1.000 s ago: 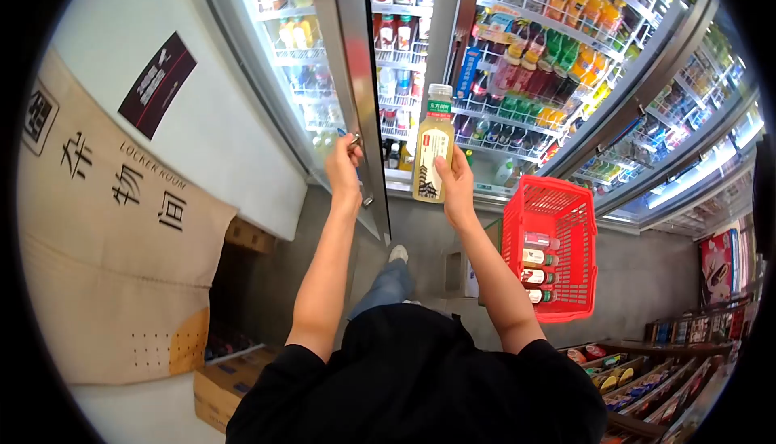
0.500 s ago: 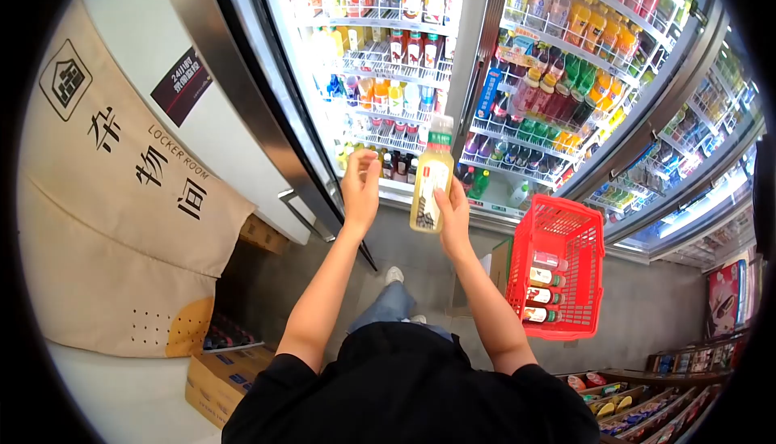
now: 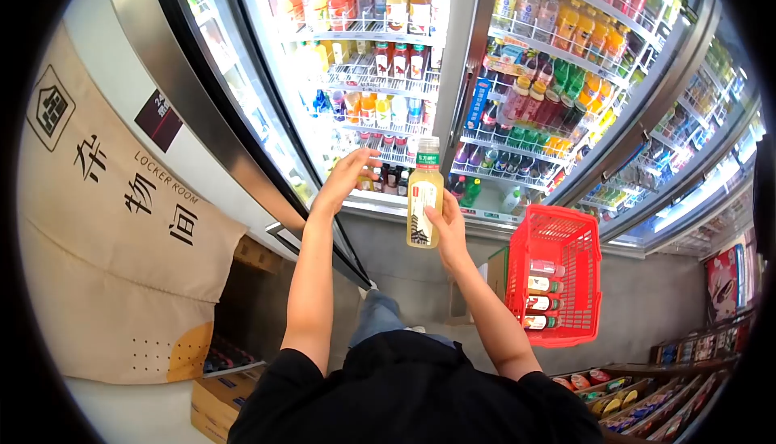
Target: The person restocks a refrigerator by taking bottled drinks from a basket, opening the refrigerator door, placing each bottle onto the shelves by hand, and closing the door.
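Note:
A drink bottle (image 3: 424, 201) with pale yellow liquid, a white label and a green band at its neck stands nearly upright before me. My right hand (image 3: 447, 230) grips it from the right side, thumb across the front. To its left, my left hand (image 3: 347, 181) is empty, with fingers apart and pointing toward the bottle, not touching it. Behind both hands the cooler's shelves (image 3: 388, 84) carry rows of bottled drinks. A red shopping basket (image 3: 596, 282) is at my right, with several bottles (image 3: 543, 303) lying on their sides in it.
The cooler door (image 3: 242, 133) stands open on my left, beside a beige locker-room curtain (image 3: 121, 242). A closed glass door (image 3: 558, 64) covers more drinks on the right. Cardboard boxes (image 3: 218, 408) sit at lower left, and a snack rack (image 3: 647, 403) at lower right.
The bottle in my right hand has come slightly lower and more upright, its label facing me more. My left hand has shifted left and its fingers have spread.

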Tool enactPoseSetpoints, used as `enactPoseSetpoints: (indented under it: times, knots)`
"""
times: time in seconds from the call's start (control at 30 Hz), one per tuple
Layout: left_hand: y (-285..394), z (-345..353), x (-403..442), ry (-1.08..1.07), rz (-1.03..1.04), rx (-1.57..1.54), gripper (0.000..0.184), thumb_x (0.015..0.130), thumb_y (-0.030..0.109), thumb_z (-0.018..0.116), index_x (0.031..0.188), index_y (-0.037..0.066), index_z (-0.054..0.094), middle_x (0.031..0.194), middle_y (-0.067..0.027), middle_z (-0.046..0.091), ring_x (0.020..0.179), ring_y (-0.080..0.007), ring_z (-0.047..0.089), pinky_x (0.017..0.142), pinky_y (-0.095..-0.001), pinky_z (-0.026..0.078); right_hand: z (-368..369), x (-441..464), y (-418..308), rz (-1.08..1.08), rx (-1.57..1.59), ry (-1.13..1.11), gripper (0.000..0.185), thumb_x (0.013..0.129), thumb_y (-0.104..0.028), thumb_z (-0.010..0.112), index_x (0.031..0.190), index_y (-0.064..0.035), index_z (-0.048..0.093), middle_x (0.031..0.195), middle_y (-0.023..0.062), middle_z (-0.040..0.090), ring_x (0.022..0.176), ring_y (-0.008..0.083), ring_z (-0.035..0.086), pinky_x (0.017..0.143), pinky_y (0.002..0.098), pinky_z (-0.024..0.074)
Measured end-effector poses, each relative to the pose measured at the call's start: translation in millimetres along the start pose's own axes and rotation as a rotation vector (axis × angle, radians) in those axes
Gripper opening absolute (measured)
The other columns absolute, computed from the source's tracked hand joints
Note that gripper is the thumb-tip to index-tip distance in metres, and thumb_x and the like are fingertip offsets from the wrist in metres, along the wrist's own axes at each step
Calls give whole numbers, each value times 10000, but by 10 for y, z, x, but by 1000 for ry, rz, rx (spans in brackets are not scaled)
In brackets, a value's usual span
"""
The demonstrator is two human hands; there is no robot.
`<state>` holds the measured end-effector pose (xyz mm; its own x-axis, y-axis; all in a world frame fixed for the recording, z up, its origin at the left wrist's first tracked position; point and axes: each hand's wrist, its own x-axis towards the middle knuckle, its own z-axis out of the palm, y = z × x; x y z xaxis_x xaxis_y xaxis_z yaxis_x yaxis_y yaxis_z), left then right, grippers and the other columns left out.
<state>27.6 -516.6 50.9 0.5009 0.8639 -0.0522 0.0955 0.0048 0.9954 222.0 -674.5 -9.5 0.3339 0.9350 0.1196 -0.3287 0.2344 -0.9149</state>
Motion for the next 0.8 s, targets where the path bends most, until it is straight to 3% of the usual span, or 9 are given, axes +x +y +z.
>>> enactPoseSetpoints:
  times: [0.1, 0.2, 0.37, 0.5, 0.6, 0.73, 0.8]
  knots:
    - [-9, -82, -69, 29, 6, -31, 479, 1047, 465, 392, 1237, 87, 616, 1052, -38, 666, 857, -111, 636, 681, -255, 441, 160, 137, 76, -3, 17, -46, 650, 905, -169, 701, 1429, 35, 376, 1316, 135, 557, 1214, 192, 539, 1034, 321, 415]
    - [-24, -228, -187, 20, -17, -61, 669, 1032, 602, 263, 1249, 71, 607, 1061, -57, 666, 890, -140, 632, 723, -282, 466, 222, 303, 75, 15, 86, -120, 649, 899, -156, 705, 1427, 26, 374, 1316, 139, 556, 1217, 197, 539, 1034, 331, 420]
    - [-36, -595, -386, 88, -77, -70, 741, 1012, 653, 205, 1270, 79, 597, 1074, -56, 661, 935, -140, 611, 815, -282, 453, 353, 637, 206, 68, 29, -169, 640, 884, -143, 717, 1417, 2, 393, 1298, 140, 564, 1190, 203, 547, 1019, 335, 430]
    - [5, -949, -489, 164, -96, -142, 801, 989, 695, 158, 1266, 86, 599, 1090, -59, 668, 951, -149, 619, 818, -286, 461, 575, 944, 282, 113, 87, -202, 612, 893, -131, 701, 1410, -14, 395, 1277, 126, 573, 1174, 191, 554, 1002, 333, 443]
    - [29, -1206, -416, 129, -72, -197, 801, 988, 695, 155, 1259, 89, 603, 1094, -57, 669, 973, -151, 625, 842, -302, 466, 762, 1162, 331, 159, 131, -259, 565, 911, -110, 676, 1397, -21, 401, 1238, 106, 585, 1158, 183, 567, 986, 334, 456]
    - [-121, -1284, 304, 31, -188, -74, 802, 989, 690, 200, 1350, 53, 528, 1147, -82, 642, 988, -175, 626, 868, -326, 480, 1090, 1591, 503, 186, 115, -307, 595, 899, -108, 697, 1406, -17, 399, 1256, 119, 583, 1175, 190, 561, 993, 338, 453]
    - [-223, -1314, 519, -13, -215, -76, 731, 1020, 632, 201, 1379, 77, 514, 1193, -88, 637, 1031, -186, 618, 868, -319, 490, 1186, 1683, 536, 190, 80, -300, 636, 881, -101, 719, 1418, -9, 392, 1287, 136, 575, 1198, 201, 552, 1007, 343, 447]
